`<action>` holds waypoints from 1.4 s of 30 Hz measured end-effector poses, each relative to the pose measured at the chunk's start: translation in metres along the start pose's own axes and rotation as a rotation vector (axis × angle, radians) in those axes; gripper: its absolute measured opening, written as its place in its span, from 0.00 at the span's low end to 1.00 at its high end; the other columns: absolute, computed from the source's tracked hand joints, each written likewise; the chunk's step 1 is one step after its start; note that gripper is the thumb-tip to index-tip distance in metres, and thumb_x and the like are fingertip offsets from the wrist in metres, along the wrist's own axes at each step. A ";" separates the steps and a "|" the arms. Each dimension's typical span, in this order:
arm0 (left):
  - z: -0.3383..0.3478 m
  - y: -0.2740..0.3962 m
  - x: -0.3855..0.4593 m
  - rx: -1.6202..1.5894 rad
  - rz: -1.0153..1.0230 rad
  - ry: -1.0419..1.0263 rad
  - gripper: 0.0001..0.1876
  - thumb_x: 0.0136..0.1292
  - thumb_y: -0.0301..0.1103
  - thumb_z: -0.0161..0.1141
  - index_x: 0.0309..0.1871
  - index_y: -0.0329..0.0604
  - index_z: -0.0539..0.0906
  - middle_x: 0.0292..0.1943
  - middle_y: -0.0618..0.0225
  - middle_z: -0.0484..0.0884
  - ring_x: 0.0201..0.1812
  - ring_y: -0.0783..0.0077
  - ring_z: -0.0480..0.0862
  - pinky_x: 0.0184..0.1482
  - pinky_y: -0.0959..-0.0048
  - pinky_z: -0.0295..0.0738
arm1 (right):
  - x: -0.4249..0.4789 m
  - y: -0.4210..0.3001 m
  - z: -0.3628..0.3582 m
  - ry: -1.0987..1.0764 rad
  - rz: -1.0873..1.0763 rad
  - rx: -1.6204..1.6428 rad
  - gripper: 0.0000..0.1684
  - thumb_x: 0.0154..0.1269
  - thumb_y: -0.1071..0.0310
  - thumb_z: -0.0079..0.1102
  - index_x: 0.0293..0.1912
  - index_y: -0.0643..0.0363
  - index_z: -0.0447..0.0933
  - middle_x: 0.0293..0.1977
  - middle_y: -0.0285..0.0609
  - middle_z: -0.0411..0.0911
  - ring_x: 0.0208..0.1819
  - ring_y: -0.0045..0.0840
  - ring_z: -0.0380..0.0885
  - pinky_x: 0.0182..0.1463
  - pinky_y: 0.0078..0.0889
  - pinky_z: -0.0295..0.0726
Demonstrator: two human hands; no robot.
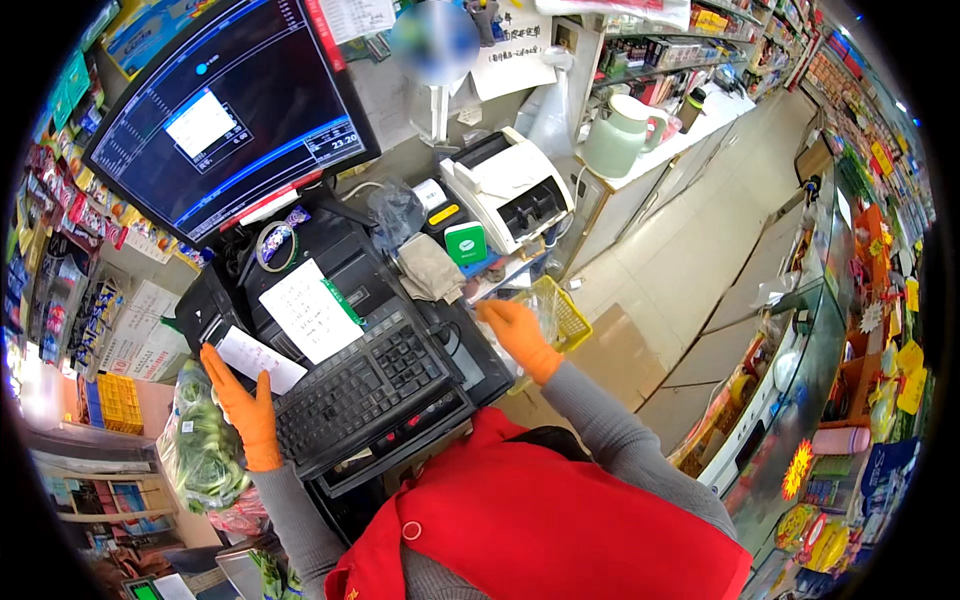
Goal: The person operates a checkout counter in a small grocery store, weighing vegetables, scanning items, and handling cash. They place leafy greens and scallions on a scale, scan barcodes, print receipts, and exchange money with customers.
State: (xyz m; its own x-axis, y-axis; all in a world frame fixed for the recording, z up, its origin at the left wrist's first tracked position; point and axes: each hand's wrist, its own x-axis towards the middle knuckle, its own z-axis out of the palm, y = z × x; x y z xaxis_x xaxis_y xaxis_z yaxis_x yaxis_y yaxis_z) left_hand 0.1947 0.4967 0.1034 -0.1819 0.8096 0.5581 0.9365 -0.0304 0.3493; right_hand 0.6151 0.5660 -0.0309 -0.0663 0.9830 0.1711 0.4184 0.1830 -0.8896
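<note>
My left hand [244,416], in an orange glove, reaches along the left side of the black keyboard [360,390], with fingers stretched and thumb apart. Its fingertips are at the edge of a black printer-like device [210,304], beside a white paper slip [262,361] with print on it. Nothing shows in its grasp. My right hand [521,337], gloved the same way, hangs past the keyboard's right end, near a clear plastic bag [544,307] and a yellow basket [574,319]. Its fingers are bent together, and whether they pinch something small is unclear.
A monitor [247,97] stands ahead. Handwritten paper [311,311] and a tape roll [276,246] lie behind the keyboard. Farther right are a folded cloth [431,266], a banknote counter [510,187] and a green jug [622,139]. Bagged leafy vegetables [199,442] sit left.
</note>
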 end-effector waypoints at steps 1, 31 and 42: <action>0.000 0.001 -0.006 -0.005 0.006 0.030 0.49 0.50 0.22 0.66 0.76 0.35 0.51 0.76 0.47 0.51 0.76 0.47 0.50 0.75 0.60 0.46 | -0.007 0.006 -0.005 0.026 0.046 0.035 0.15 0.69 0.64 0.53 0.47 0.62 0.82 0.36 0.46 0.85 0.40 0.29 0.83 0.47 0.31 0.78; -0.123 0.046 -0.286 0.345 -0.883 0.604 0.44 0.50 0.26 0.67 0.73 0.37 0.60 0.69 0.44 0.61 0.71 0.35 0.58 0.72 0.53 0.55 | 0.234 -0.249 0.112 -0.602 -1.165 -0.339 0.12 0.53 0.82 0.56 0.40 0.67 0.78 0.41 0.52 0.79 0.48 0.43 0.77 0.56 0.39 0.73; -0.208 0.021 -0.370 0.578 -1.108 0.781 0.43 0.51 0.27 0.64 0.73 0.38 0.59 0.70 0.41 0.59 0.71 0.33 0.54 0.72 0.48 0.51 | 0.019 -0.387 0.212 -1.298 -0.628 0.122 0.08 0.65 0.79 0.50 0.41 0.65 0.77 0.36 0.41 0.82 0.24 0.15 0.72 0.29 0.18 0.72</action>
State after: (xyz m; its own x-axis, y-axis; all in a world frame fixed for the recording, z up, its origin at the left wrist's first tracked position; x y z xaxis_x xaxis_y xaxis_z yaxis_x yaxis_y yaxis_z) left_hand 0.2192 0.0739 0.0609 -0.8058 -0.2571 0.5335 0.1674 0.7653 0.6216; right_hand 0.2597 0.5165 0.2271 -0.9937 0.0474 0.1016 -0.0628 0.5153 -0.8547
